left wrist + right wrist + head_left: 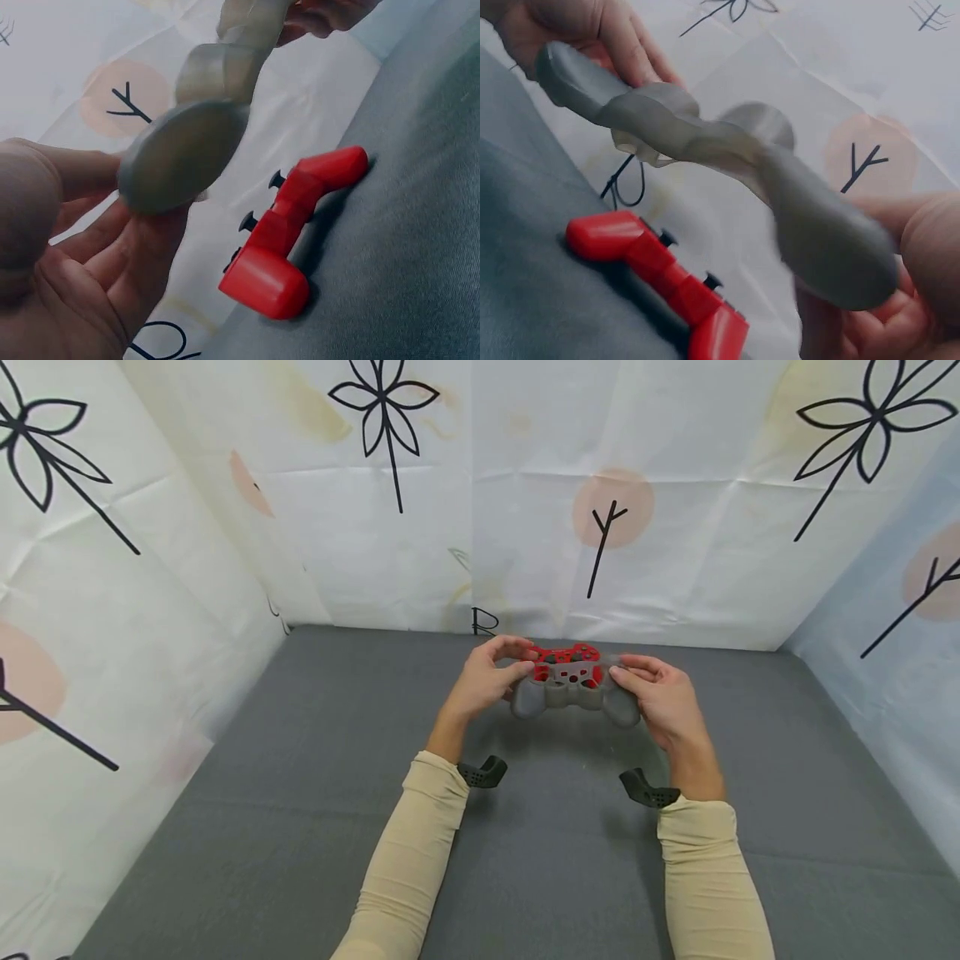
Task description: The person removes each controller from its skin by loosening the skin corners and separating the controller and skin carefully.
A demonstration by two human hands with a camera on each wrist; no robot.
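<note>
A translucent grey silicone controller cover is held up between both hands, hollow and with cut-out holes. My left hand pinches its left end, and my right hand pinches the right end between thumb and fingers. Through the holes and above the cover shows a red game controller. Both wrist views show this red controller lying on the table, apart from the cover, with its black thumbsticks up. The right wrist view has the cover's rounded grip close in front.
A dark grey cloth covers the table. White patterned sheets enclose it at the back and on both sides, with the back one close behind the controller. Black bands with angled mounts sit on both wrists.
</note>
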